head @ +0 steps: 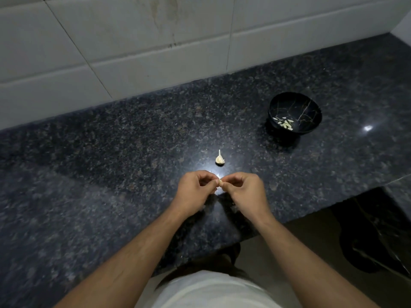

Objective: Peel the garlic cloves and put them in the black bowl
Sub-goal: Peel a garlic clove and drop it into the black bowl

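Observation:
A small pale garlic clove (220, 181) is pinched between the fingertips of my left hand (194, 191) and my right hand (246, 192), just above the dark granite counter (111, 152). Most of the clove is hidden by my fingers. A remnant of the garlic bulb (219, 158) with its stem up stands on the counter just beyond my hands. The black bowl (294, 113) with thin gold veins sits at the far right and holds several peeled cloves (285, 124).
A white tiled wall (155, 41) runs along the back of the counter. The counter's front edge cuts in at the lower right, above a brown floor (311, 252). Small bits of peel lie under my hands.

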